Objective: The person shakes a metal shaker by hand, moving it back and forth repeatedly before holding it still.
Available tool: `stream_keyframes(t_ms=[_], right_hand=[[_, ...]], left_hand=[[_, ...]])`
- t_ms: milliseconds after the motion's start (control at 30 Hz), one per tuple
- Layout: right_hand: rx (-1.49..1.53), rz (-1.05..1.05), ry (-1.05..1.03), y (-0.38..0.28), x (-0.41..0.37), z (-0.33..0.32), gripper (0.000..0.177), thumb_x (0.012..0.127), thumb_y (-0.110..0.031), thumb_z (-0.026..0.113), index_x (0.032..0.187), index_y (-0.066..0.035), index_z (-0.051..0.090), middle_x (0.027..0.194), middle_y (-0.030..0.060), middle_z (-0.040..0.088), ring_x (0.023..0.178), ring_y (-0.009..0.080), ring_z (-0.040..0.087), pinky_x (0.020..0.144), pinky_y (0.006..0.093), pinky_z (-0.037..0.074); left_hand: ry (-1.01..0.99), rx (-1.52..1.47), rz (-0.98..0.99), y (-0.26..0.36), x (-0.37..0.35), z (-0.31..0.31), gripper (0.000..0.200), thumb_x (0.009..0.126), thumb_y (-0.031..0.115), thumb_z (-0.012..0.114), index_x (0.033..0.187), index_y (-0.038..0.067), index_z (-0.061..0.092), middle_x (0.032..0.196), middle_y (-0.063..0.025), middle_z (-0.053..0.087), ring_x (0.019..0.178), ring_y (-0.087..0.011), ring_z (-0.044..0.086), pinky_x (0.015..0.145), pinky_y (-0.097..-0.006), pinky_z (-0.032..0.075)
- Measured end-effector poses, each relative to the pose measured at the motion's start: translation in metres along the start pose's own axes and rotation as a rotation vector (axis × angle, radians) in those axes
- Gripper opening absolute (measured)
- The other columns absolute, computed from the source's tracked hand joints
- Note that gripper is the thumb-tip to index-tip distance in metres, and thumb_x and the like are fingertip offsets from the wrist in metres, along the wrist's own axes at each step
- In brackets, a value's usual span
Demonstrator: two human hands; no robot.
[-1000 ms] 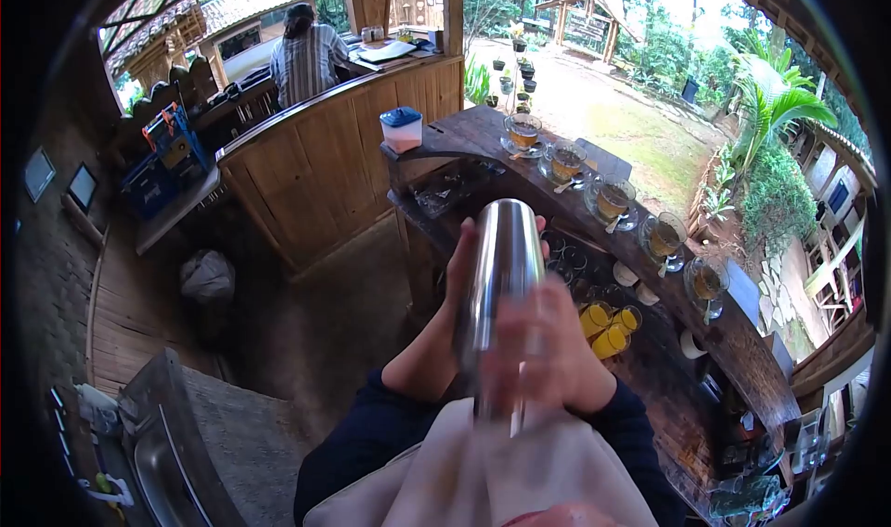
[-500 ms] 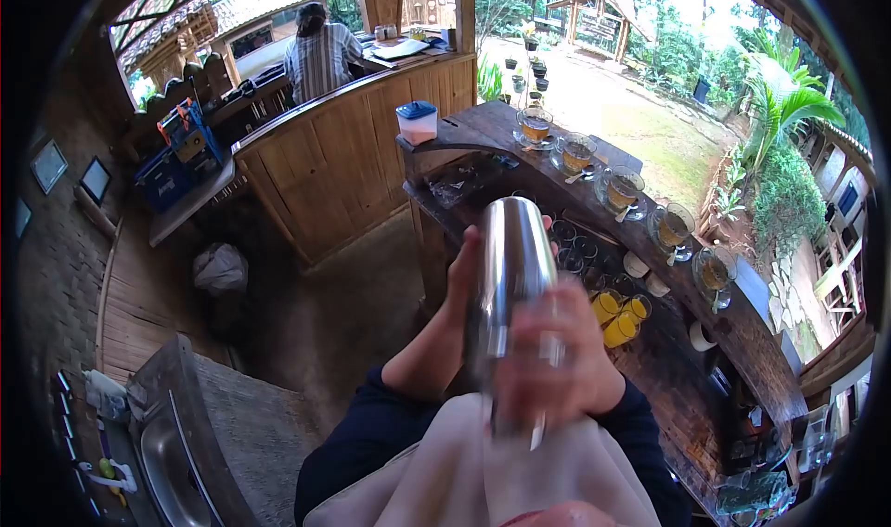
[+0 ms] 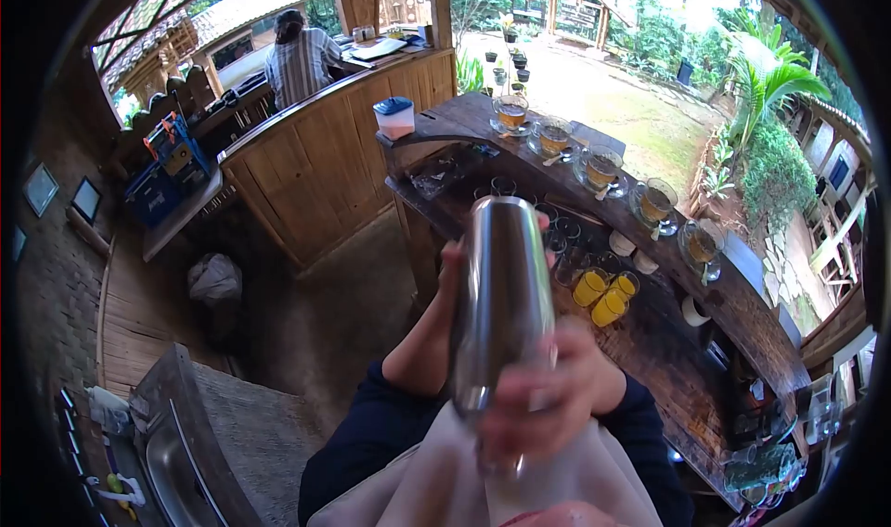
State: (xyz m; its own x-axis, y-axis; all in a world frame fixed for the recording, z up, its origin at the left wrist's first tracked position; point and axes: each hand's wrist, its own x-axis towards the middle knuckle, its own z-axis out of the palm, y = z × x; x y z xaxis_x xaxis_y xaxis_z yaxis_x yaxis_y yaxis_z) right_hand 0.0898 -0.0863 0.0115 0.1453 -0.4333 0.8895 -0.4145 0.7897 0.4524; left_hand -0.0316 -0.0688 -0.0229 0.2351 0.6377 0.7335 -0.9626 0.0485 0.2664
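A shiny steel cocktail shaker (image 3: 506, 286) is held up in front of my chest, its broad end away from me. My left hand (image 3: 449, 272) wraps the far part from the left and behind; most of its fingers are hidden, with tips showing at the right edge. Around the nearer end, my right hand (image 3: 548, 388) is closed, blurred by motion. Right of the shaker, glasses of orange-yellow drink (image 3: 610, 306) stand on the lower wooden counter (image 3: 650, 365).
Several glass cups of amber drink (image 3: 601, 165) on saucers line the raised curved ledge (image 3: 742, 318). A blue-lidded tub (image 3: 394, 119) sits at its far end. A person (image 3: 302, 61) in a striped shirt is at the back counter. A metal sink (image 3: 176, 471) lies lower left.
The shaker remains in both hands; its angle and the right hand's place on it have shifted slightly. The surroundings have moved a little left in view.
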Motion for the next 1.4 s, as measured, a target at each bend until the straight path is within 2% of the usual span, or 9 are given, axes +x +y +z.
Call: stream_keyframes(t_ms=[67, 200, 467, 667, 767, 1067, 1133, 1267, 1400], right_hand=[[-0.041, 0.565, -0.5, 0.021, -0.006, -0.043, 0.037, 0.067, -0.028, 0.073, 0.101, -0.015, 0.062, 0.101, 0.0064, 0.06, 0.097, 0.0194, 0.058, 0.084, 0.0377, 0.044], [-0.178, 1.151, -0.173, 0.045, -0.017, -0.055, 0.045, 0.06, -0.017, 0.076, 0.099, -0.001, 0.062, 0.111, 0.0158, 0.059, 0.107, 0.0336, 0.055, 0.09, 0.0401, 0.043], [-0.196, -0.165, -0.297, -0.041, 0.064, -0.114, 0.021, 0.077, -0.01, 0.063, 0.093, -0.023, 0.062, 0.101, -0.0108, 0.063, 0.101, 0.0173, 0.06, 0.091, 0.0439, 0.04], [-0.464, 0.995, -0.235, -0.029, 0.021, -0.224, 0.046, 0.071, -0.018, 0.069, 0.111, -0.002, 0.055, 0.118, 0.0184, 0.054, 0.112, 0.035, 0.052, 0.093, 0.0401, 0.041], [-0.56, 0.967, -0.261, -0.049, 0.045, -0.28, 0.048, 0.068, -0.021, 0.067, 0.112, -0.007, 0.056, 0.121, 0.0151, 0.053, 0.113, 0.0343, 0.051, 0.094, 0.0466, 0.039], [-0.874, -0.223, -0.366, -0.184, 0.14, -0.349, 0.045, 0.071, -0.018, 0.07, 0.109, -0.03, 0.048, 0.115, -0.013, 0.055, 0.104, 0.0217, 0.056, 0.084, 0.0445, 0.039], [-1.069, 0.327, -0.634, -0.215, 0.182, -0.409, 0.043, 0.066, -0.022, 0.074, 0.104, -0.019, 0.054, 0.117, 0.0119, 0.053, 0.102, 0.0323, 0.055, 0.075, 0.0468, 0.044], [-0.952, 1.006, 0.204, -0.207, 0.187, -0.469, 0.05, 0.072, -0.009, 0.072, 0.116, 0.002, 0.049, 0.12, 0.0168, 0.054, 0.109, 0.0198, 0.053, 0.089, 0.0338, 0.043], [-1.166, 0.191, -0.569, -0.246, 0.252, -0.453, 0.054, 0.063, -0.019, 0.079, 0.11, -0.004, 0.056, 0.117, 0.0212, 0.054, 0.106, 0.0361, 0.056, 0.089, 0.0408, 0.045]], left_hand=[[0.493, 0.016, -0.005, -0.007, 0.004, -0.013, 0.071, 0.084, 0.057, 0.05, 0.128, 0.002, 0.041, 0.109, -0.0146, 0.057, 0.1, -0.0259, 0.058, 0.081, -0.0409, 0.052], [1.029, -0.243, 0.069, -0.044, 0.001, -0.077, 0.042, 0.09, 0.041, 0.041, 0.112, 0.007, 0.054, 0.105, -0.0073, 0.059, 0.096, -0.0211, 0.06, 0.081, -0.04, 0.051], [-0.196, -0.023, -0.199, -0.091, 0.072, 0.004, 0.102, 0.07, 0.051, 0.072, 0.139, -0.001, 0.018, 0.126, -0.0264, 0.046, 0.112, -0.0359, 0.052, 0.087, -0.0463, 0.052], [0.376, -0.295, -0.359, -0.201, 0.107, -0.028, 0.056, 0.088, 0.05, 0.042, 0.119, 0.004, 0.05, 0.113, -0.0141, 0.057, 0.095, -0.028, 0.06, 0.086, -0.0401, 0.05], [0.627, -0.368, -0.247, -0.26, 0.132, -0.02, 0.053, 0.087, 0.045, 0.036, 0.117, 0.005, 0.052, 0.108, -0.0142, 0.059, 0.094, -0.0284, 0.061, 0.084, -0.0415, 0.051], [-0.397, 0.151, -0.263, -0.39, 0.214, 0.094, 0.061, 0.089, 0.042, 0.053, 0.135, 0.008, 0.032, 0.12, -0.0138, 0.054, 0.107, -0.0229, 0.057, 0.088, -0.0413, 0.049], [-0.141, -0.094, -0.658, -0.426, 0.24, 0.098, 0.046, 0.092, 0.04, 0.047, 0.123, 0.007, 0.045, 0.114, -0.011, 0.058, 0.104, -0.0217, 0.058, 0.088, -0.0434, 0.048], [-0.043, -0.423, -1.058, -0.511, 0.275, 0.029, 0.044, 0.095, 0.037, 0.031, 0.116, 0.005, 0.052, 0.103, -0.0114, 0.062, 0.086, -0.0211, 0.061, 0.074, -0.0341, 0.051], [0.006, -0.052, -0.713, -0.504, 0.272, 0.185, 0.035, 0.092, 0.033, 0.043, 0.106, 0.003, 0.055, 0.088, -0.0108, 0.064, 0.078, -0.0205, 0.063, 0.071, -0.032, 0.05]])
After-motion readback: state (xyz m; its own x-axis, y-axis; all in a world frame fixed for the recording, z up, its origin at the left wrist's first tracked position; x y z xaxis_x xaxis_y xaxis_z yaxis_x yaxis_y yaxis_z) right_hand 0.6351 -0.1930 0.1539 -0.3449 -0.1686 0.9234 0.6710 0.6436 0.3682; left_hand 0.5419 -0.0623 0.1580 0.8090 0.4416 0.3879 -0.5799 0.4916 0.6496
